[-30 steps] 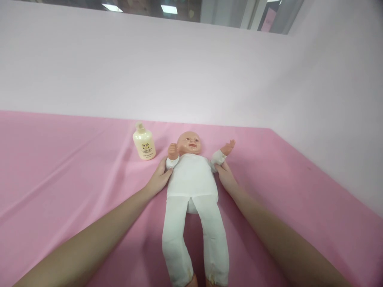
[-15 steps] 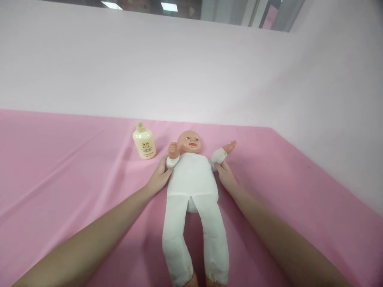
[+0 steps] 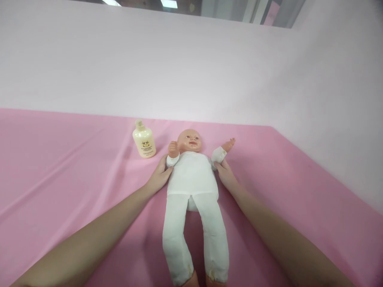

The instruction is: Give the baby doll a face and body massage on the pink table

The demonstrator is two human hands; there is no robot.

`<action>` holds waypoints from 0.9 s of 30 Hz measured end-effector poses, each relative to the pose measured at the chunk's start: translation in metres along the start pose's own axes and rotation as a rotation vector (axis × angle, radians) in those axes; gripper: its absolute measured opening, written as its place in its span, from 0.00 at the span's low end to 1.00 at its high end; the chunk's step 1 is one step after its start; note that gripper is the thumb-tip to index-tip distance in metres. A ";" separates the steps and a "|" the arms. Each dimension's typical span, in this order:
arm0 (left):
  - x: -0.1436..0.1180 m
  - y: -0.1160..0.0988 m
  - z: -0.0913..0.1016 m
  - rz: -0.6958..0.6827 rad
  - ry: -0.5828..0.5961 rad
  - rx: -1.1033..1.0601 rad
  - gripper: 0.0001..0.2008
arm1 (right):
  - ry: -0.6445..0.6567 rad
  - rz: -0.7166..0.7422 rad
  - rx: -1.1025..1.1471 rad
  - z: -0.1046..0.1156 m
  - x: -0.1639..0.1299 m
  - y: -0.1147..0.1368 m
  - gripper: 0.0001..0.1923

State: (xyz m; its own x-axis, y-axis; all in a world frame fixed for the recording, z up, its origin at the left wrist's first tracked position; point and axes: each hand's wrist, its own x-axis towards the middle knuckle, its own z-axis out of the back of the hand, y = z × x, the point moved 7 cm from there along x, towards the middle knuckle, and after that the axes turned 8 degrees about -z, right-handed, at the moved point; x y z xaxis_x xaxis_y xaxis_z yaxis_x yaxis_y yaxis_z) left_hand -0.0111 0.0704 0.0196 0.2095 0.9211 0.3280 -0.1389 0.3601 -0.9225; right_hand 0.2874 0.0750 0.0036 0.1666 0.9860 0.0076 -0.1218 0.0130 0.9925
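Note:
A baby doll [image 3: 192, 175] with a white cloth body lies face up on the pink cloth, its head at the far end and its feet at the bottom edge of the view. My left hand [image 3: 160, 175] grips the doll at its bent arm on the left, the thumb in front and the other fingers mostly hidden behind. On the other side, my right hand [image 3: 226, 173] is closed around the doll's raised arm near the elbow; its fingertips are partly out of sight.
A pale yellow pump bottle [image 3: 144, 141] with a dark label stands left of the doll's head. Pink cloth [image 3: 74, 159] covers the surface, with creases at the left. White walls [image 3: 179, 67] rise at the back and right.
The view has tipped very slightly, so everything sits a few pixels higher. Both hands keep their hold on the doll, and nothing else has visibly moved.

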 end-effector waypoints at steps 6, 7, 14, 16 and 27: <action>0.000 0.000 0.001 0.012 0.000 0.016 0.29 | 0.036 0.007 -0.012 -0.002 0.001 0.000 0.28; 0.000 0.001 0.001 0.011 -0.002 0.014 0.29 | 0.042 0.009 -0.013 -0.002 0.000 0.001 0.28; 0.002 0.007 0.001 -0.023 -0.005 0.005 0.30 | 0.050 0.015 -0.013 -0.004 0.001 0.003 0.28; 0.002 0.007 0.001 -0.017 -0.009 -0.002 0.30 | 0.058 0.016 -0.011 -0.004 0.002 0.002 0.28; 0.001 0.007 0.000 -0.014 0.002 -0.028 0.29 | 0.034 0.027 -0.053 -0.004 -0.002 0.005 0.29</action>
State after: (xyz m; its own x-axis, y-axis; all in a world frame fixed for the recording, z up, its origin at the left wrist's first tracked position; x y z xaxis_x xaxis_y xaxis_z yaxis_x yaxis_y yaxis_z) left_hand -0.0115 0.0741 0.0133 0.2135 0.9156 0.3407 -0.1089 0.3689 -0.9231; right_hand 0.2822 0.0743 0.0081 0.1289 0.9912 0.0292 -0.1778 -0.0059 0.9840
